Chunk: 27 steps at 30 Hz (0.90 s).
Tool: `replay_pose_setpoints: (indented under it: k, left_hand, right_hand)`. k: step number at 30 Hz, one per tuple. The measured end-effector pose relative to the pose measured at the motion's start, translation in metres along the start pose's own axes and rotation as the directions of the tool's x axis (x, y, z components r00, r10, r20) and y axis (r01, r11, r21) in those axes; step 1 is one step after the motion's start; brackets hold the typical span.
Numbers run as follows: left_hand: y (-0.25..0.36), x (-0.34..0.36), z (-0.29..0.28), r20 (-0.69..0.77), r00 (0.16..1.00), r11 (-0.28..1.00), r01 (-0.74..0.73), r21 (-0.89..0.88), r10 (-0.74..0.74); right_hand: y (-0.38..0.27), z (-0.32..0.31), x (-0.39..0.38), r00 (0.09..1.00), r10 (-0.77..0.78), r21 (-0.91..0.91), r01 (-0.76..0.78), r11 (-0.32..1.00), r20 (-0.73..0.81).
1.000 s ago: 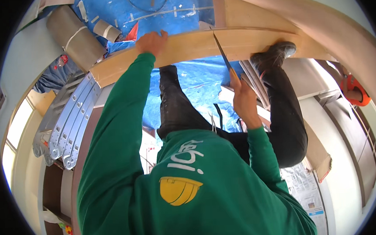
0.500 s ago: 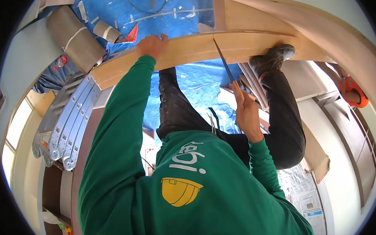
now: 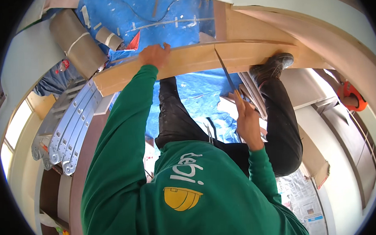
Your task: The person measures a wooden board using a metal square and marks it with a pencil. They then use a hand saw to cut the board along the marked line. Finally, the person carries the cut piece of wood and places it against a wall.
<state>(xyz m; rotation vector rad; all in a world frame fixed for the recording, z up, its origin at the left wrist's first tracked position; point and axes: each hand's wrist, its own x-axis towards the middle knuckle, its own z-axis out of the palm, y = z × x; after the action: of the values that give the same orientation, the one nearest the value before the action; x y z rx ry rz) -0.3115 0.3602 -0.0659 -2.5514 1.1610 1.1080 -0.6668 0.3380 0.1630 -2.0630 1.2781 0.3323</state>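
A long pale wooden board (image 3: 194, 60) spans the upper frame; the left hand (image 3: 154, 55) presses it flat, the right hand (image 3: 248, 122) grips a thin-bladed handsaw (image 3: 227, 73) cutting into it.

A green sweatshirt (image 3: 158, 194) is showing a yellow hard-hat emblem and white lettering. At twelve o'clock a pale tan wooden board (image 3: 194, 60) is crossing a bright blue tarpaulin (image 3: 150, 18). Black trousers (image 3: 179, 118) are covering the legs. At three o'clock an orange tool (image 3: 350, 95) is glowing; at nine, silvery-grey metal brackets (image 3: 71, 127)
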Motion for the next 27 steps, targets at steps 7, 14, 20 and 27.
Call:
replay_pose_setpoints:
  k: [7, 14, 20, 27]
  left_hand:
    - [-0.004, 0.015, 0.02, -0.077, 0.993, 0.995, -0.093, 0.021, 0.095]
    - [-0.018, 0.013, 0.036, -0.102, 0.99, 0.995, -0.098, 0.005, 0.098]
    - [-0.001, 0.007, 0.014, -0.079, 0.997, 1.0, -0.01, 0.028, 0.013]
    - [-0.01, 0.017, 0.008, -0.14, 0.989, 0.999, -0.042, -0.003, 0.042]
  right_hand:
    - [0.034, 0.093, 0.168, 0.968, 0.249, -0.023, -0.249, 0.968, 0.003]
    - [-0.007, 0.006, 0.039, 0.993, 0.112, -0.114, -0.106, 0.988, 0.048]
    - [0.011, 0.037, 0.086, 0.985, 0.14, -0.099, -0.13, 0.987, 0.1]
    - [0.022, 0.041, 0.129, 0.993, 0.073, -0.163, -0.058, 0.985, 0.089]
